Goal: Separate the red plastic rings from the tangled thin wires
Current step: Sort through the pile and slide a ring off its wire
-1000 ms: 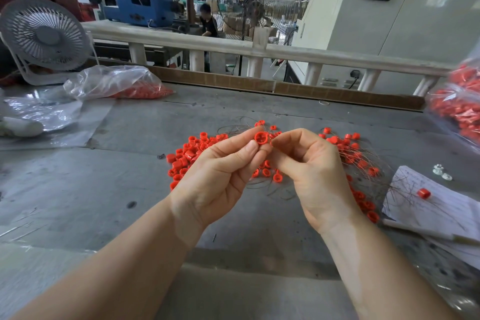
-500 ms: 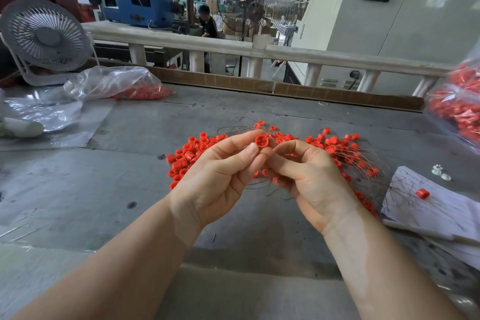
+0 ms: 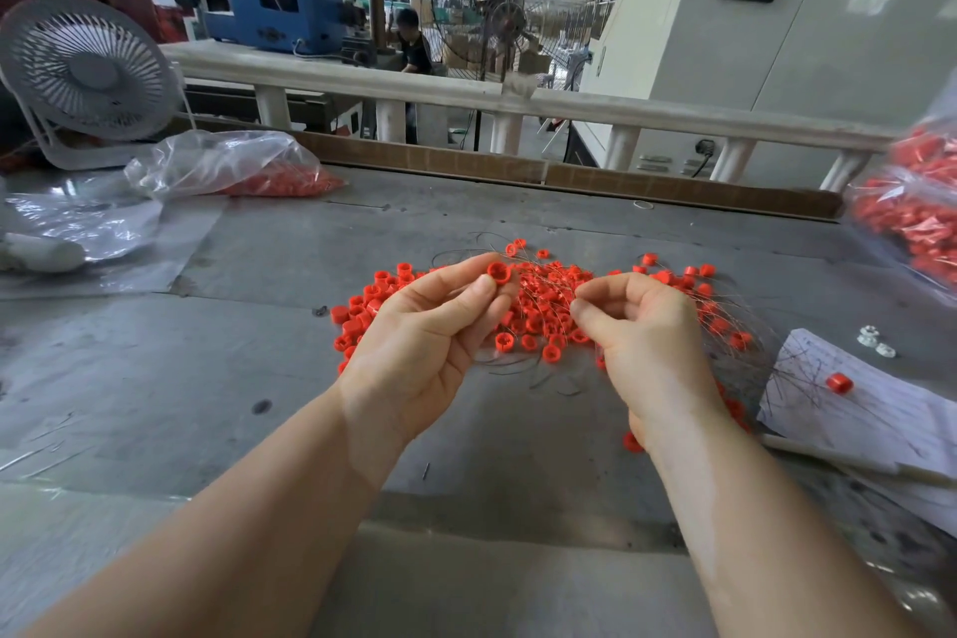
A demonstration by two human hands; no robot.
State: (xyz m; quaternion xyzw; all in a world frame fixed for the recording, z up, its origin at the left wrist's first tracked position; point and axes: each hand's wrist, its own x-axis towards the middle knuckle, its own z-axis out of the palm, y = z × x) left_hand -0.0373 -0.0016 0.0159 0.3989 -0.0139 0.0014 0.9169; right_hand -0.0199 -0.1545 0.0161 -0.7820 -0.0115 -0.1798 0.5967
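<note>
Far left on the table (image 3: 155,378): white desk fan (image 3: 85,70), then a clear plastic bag (image 3: 217,166) with red pieces inside, lying flat near the back edge.

Our left hand (image 3: 419,342) is raised over the table, palm up. Thumb and forefinger pinch one red ring (image 3: 498,271) at the fingertips, the other fingers curled loosely underneath.

Between our hands: the pile of red rings (image 3: 538,321) spread on the table, with thin wires (image 3: 544,285) tangled over it. Several strands run from the held ring across toward our right hand. More loose rings sit left of the left hand (image 3: 357,311).

Our right hand (image 3: 642,342) is raised at about the same height, just apart from the left. Thumb and forefinger are pressed together at the tips on what looks like wire strands; too fine to confirm exactly which ones. The remaining fingers are curled in.

Right of that: a sheet of paper (image 3: 870,409) with a single red ring (image 3: 839,382) and some wires on it. Far right edge: another clear bag of red rings (image 3: 916,218).
</note>
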